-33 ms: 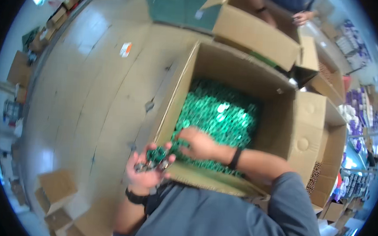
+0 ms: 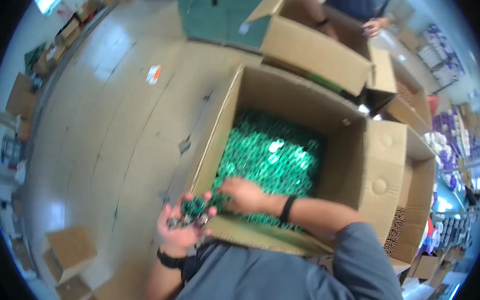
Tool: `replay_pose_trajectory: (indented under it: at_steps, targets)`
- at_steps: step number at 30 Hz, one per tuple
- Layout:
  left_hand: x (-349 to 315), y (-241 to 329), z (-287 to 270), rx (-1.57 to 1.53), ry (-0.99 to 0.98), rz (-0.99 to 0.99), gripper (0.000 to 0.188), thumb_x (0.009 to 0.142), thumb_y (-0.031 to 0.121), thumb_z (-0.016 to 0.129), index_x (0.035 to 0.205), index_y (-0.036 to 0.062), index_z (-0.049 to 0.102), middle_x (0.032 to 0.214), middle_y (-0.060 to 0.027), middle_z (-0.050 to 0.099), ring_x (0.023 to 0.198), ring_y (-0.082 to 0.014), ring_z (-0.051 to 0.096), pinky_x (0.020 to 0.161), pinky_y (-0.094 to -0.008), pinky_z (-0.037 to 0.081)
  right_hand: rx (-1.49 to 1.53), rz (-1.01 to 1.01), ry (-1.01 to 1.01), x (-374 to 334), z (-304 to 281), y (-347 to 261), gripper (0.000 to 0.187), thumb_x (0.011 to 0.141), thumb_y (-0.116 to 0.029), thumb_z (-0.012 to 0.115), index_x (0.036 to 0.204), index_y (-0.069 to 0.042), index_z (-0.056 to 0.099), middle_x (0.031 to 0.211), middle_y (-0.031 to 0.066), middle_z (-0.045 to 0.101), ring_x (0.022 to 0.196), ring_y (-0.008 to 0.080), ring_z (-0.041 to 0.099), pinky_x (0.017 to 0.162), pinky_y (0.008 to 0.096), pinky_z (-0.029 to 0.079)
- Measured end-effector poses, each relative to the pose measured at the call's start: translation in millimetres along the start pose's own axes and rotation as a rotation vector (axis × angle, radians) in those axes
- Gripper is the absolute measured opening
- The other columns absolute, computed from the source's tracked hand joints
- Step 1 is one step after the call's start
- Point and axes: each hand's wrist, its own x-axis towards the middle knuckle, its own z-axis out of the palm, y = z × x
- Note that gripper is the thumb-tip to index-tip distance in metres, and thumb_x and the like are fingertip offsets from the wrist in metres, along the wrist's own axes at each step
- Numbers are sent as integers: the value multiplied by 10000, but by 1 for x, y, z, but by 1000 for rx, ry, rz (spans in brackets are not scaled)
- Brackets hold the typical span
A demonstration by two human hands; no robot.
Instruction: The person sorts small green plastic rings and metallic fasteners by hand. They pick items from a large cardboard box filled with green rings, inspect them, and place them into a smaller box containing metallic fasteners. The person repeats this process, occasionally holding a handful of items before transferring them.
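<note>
Left hand [image 2: 181, 231] palm up, fingers curled around small shiny green and silvery pieces [image 2: 193, 206], just beside near left corner of large open brown cardboard box [image 2: 345, 151]. Right hand [image 2: 241, 195] inside box, fingers bent over heap of small glossy green pieces [image 2: 272, 163]; cannot tell whether gripping any. Heap covers box bottom. Beyond, co-worker's hand [image 2: 373, 28] near second brown cardboard box [image 2: 315, 47].

left fingers [image 2: 212, 210] cupped upward, right fingers [image 2: 228, 188] bent
</note>
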Motion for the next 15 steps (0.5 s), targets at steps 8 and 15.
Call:
replay_pose_trajectory:
  at_steps: [8,15]
  targets:
    - [5,-3,6,-10,7,43,514,995,460,530,1387,129,513,1515,-231,353,1312,-466,466,892,-639,570,-224,-3,-166,8,83,24,388,762,-265,769,1092,-94,659,1153,96,558,1150,279,539,908,441,496]
    - [2,-6,11,-56,41,70,522,992,478,524,1377,126,509,1508,-238,358,1301,-472,475,884,-637,575,-244,-115,-98,6,91,28,359,782,-305,747,1093,-140,681,1155,84,525,1122,273,521,919,448,461]
